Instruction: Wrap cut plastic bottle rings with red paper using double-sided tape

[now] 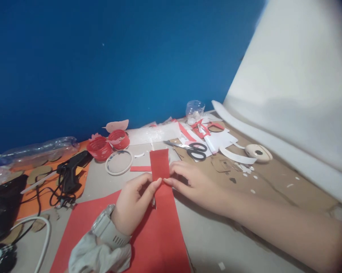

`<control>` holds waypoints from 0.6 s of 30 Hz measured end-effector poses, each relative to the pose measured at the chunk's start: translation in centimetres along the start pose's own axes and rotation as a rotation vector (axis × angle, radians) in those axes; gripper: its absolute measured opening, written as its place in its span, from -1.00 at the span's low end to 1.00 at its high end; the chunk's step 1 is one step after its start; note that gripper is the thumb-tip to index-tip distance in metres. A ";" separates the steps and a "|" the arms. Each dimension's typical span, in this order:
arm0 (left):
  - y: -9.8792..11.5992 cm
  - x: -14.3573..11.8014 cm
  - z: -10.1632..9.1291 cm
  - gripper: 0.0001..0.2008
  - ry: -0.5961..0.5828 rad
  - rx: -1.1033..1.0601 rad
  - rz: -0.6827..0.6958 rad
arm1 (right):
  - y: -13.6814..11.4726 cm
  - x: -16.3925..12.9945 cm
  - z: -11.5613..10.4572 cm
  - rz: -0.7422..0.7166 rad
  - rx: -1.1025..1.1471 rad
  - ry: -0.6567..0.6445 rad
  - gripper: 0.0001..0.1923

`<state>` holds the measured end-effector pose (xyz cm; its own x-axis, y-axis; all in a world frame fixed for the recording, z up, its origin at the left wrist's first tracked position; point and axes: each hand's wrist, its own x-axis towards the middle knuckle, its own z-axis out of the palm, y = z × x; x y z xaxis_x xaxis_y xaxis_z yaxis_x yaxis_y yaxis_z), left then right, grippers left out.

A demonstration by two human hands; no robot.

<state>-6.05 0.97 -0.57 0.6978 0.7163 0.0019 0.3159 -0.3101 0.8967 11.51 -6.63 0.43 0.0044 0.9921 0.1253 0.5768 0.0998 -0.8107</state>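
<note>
Over the middle of the table (210, 235), the left hand (135, 203) and right hand (195, 184) are pinched on opposite edges of a red strip (160, 163), thumb tips nearly touching. The left angles up from below, a grey watch (104, 223) at its wrist; the right extends from a bare forearm (261, 216) at the lower right. The strip's long axis runs away from the person, its squared far end pointing toward the blue wall (148, 64); its near part meets a broad red sheet (159, 242). Beyond lie scissors (198, 151), blades leftward, and a white ring (119, 173); farther left, a black glue gun (71, 172).
</note>
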 end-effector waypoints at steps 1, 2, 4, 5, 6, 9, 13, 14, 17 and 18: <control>0.0 0.0 0.0 -0.65 0.002 -0.005 -0.001 | 0.0 0.0 0.0 0.009 0.012 -0.003 -0.72; 0.0 0.0 0.1 -0.65 0.004 -0.011 -0.002 | 0.1 0.0 0.1 0.016 0.022 -0.007 -0.73; 0.1 -0.1 0.2 -0.66 0.012 -0.026 -0.004 | 0.1 0.0 0.2 0.024 0.039 -0.012 -0.75; 0.1 -0.1 0.2 -0.66 0.019 -0.037 -0.005 | 0.1 0.1 0.3 0.028 0.050 -0.013 -0.76; 0.2 -0.1 0.2 -0.67 0.025 -0.053 -0.006 | 0.0 0.1 0.3 0.035 0.062 -0.014 -0.76; 0.3 0.0 0.0 -0.71 0.063 -0.132 -0.020 | -0.1 0.1 0.2 0.063 0.107 -0.007 -0.75; -0.2 0.2 -0.6 -0.72 0.208 -0.279 -0.039 | 0.4 0.3 0.1 0.121 0.217 0.032 -0.71; -0.3 0.3 -0.9 -0.72 0.256 -0.320 -0.041 | 0.7 0.4 0.1 0.137 0.260 0.042 -0.69; 0.2 0.5 -2.1 -0.74 0.411 -0.453 -0.031 | 1.7 1.0 0.0 0.157 0.396 0.075 -0.62; 0.7 0.4 -2.7 -0.76 0.448 -0.501 -0.028 | 2.0 1.2 0.0 0.150 0.430 0.089 -0.60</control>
<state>-7.23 2.73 1.26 0.3254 0.9435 0.0623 -0.0824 -0.0374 0.9959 12.71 -5.25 -1.03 0.1430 0.9895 0.0216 0.1738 -0.0036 -0.9848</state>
